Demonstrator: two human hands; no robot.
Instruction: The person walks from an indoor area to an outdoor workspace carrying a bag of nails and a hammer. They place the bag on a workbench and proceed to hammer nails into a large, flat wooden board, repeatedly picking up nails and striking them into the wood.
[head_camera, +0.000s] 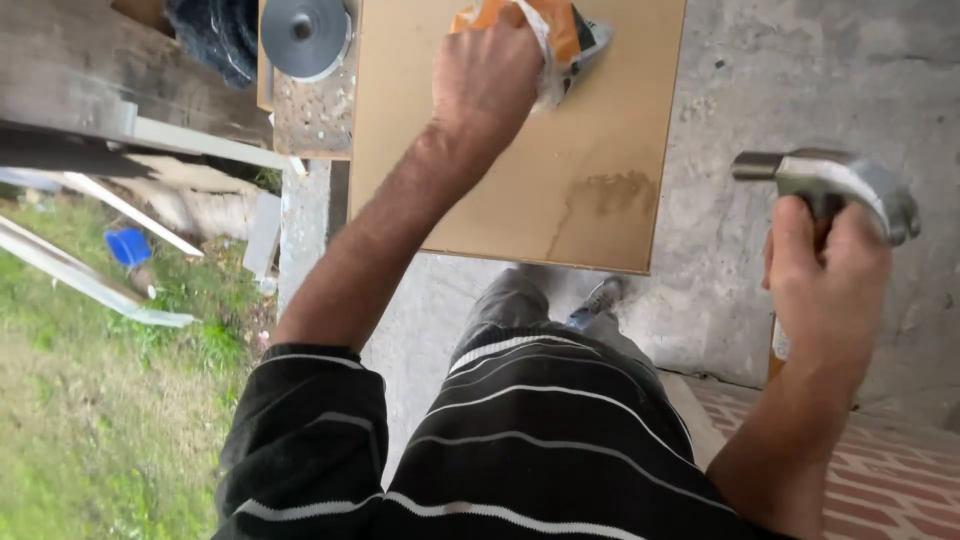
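Observation:
My left hand (488, 75) reaches forward onto a tan wooden board (590, 130) and grips a crumpled orange and white plastic bag (555, 35) lying at the board's far edge. My right hand (828, 275) is raised at the right, closed around the handle of a steel claw hammer (835, 180) just under its head. The hammer head points left, above the concrete floor. What the bag contains is hidden.
A grey roll of tape (303, 35) lies on a speckled plank (315, 110) left of the board. Weathered planks (90, 70) and white strips (95, 285) sit at the left above grass (90, 420). Concrete floor (760, 90) and red patterned tiles (890, 480) lie at the right. My shoe (597, 300) shows below the board.

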